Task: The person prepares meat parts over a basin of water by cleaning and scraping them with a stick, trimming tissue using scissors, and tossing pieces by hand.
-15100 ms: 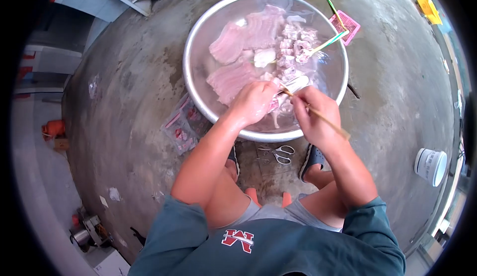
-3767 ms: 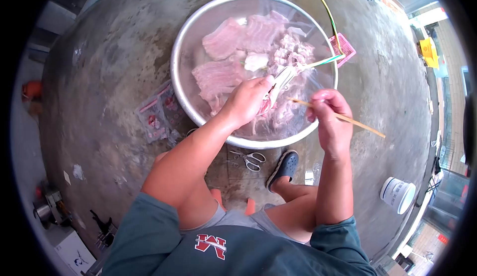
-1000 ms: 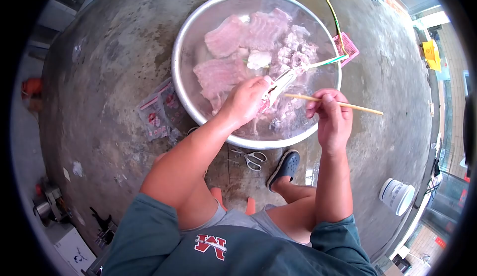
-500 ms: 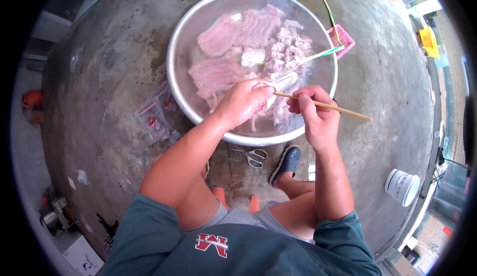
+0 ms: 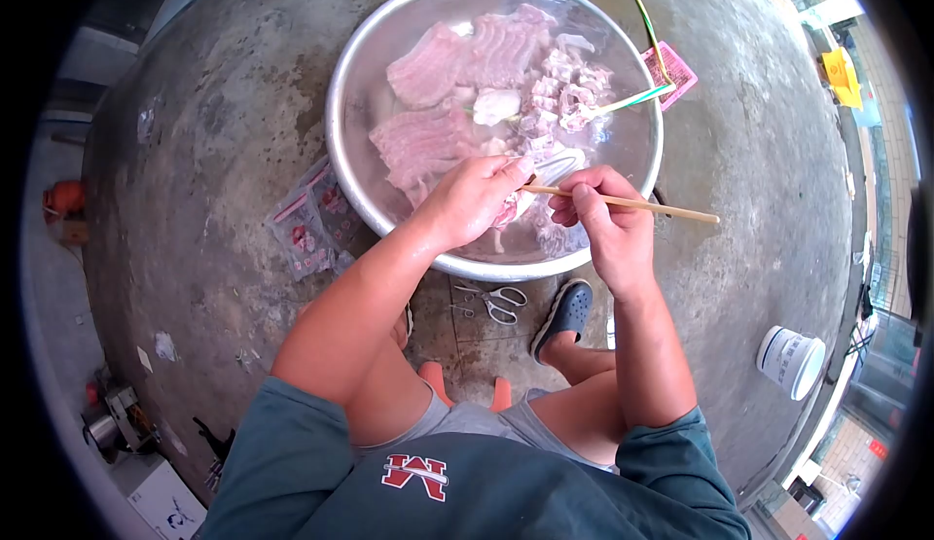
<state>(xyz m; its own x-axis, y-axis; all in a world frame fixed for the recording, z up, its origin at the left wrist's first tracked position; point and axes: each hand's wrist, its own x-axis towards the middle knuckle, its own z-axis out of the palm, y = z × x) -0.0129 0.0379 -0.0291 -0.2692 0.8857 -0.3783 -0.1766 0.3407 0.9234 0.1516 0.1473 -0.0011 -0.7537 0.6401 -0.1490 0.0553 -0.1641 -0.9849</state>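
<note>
A wide metal basin (image 5: 342, 156) holds water and raw meat. Flat pink meat slabs (image 5: 428, 65) lie at its left and top, and chopped bony pieces (image 5: 574, 88) at its right. My left hand (image 5: 474, 199) is closed on a pale piece of meat (image 5: 556, 165) over the basin's near part. In my right hand (image 5: 613, 224), a thin wooden stick (image 5: 671, 210) is pinched between the fingers. The stick's left tip meets the meat beside my left thumb; whether it goes inside is hard to tell.
A yellow-green hose (image 5: 637, 99) reaches over the basin's right rim beside a pink basket (image 5: 673, 73). Scissors (image 5: 498, 303) lie on the floor below the basin, plastic bags (image 5: 304, 234) at its left. A white bucket (image 5: 790, 362) stands at the right, near my shoe (image 5: 568, 310).
Since the older frames, my right hand has moved left, bringing the stick from apart to the meat in my left hand. The view has shifted slightly. My left hand keeps its hold.
</note>
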